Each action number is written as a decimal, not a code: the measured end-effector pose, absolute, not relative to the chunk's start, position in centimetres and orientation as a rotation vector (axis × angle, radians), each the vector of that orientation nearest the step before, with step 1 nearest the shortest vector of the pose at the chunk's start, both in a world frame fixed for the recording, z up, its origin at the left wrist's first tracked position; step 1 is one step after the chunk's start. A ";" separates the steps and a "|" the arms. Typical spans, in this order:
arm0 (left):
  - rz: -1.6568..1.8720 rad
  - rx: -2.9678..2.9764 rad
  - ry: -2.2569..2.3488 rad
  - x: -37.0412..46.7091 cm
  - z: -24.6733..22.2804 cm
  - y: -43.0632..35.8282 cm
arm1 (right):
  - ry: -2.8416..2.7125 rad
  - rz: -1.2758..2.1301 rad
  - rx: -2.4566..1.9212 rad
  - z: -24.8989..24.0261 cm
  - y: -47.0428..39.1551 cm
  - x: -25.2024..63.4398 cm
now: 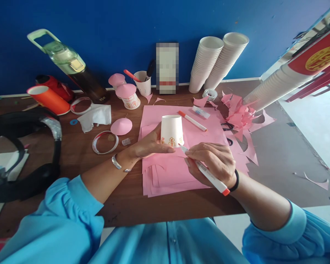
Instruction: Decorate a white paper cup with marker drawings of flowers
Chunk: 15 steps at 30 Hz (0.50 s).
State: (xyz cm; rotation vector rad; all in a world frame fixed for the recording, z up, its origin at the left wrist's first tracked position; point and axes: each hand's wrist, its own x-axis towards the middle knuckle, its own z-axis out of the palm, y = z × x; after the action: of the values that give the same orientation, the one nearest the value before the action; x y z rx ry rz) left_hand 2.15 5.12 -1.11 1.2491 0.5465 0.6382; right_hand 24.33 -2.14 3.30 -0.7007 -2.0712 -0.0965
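My left hand [154, 145] is closed around a white paper cup [171, 126], its thumb along the lower edge. Orange and yellow flowers are drawn near that edge. In my right hand [216, 161] is a white marker [210, 178] with an orange end, its tip close to the cup's lower right edge; I cannot tell whether it touches. Below both hands lie pink paper sheets [181, 179]. A second marker [192, 121], white with an orange cap, and a small glue tube [201, 112] rest on the paper behind the cup.
Decorated cups with pink cone tops [125, 90] stand at the back, beside a pen cup [143, 86]. Tall cup stacks [206, 62] are at the wall. Pink scraps [240, 113] and scissors [229, 141] lie right; tape rolls [105, 142], a bottle [79, 73] and headphones [56, 146] left.
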 end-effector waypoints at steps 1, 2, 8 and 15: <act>0.638 1.248 0.547 2.1 -1.1 5.1 | -2.071 -0.099 -0.699 3.3 -2.1 24.3; 0.638 1.251 0.547 2.1 -1.1 5.1 | -2.072 -0.102 -0.696 3.2 -2.1 24.3; 0.642 1.279 0.536 2.1 -0.8 5.1 | -2.067 -0.092 -0.693 3.0 -2.2 24.4; 0.636 1.284 0.546 2.2 -0.7 5.1 | -2.073 -0.079 -0.693 2.9 -2.2 24.4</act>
State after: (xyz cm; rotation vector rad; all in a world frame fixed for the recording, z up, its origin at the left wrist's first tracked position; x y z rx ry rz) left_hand 2.22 5.07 -0.67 1.2839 0.5456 0.6356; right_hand 24.37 -2.15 2.86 -0.6928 -2.0731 -0.0794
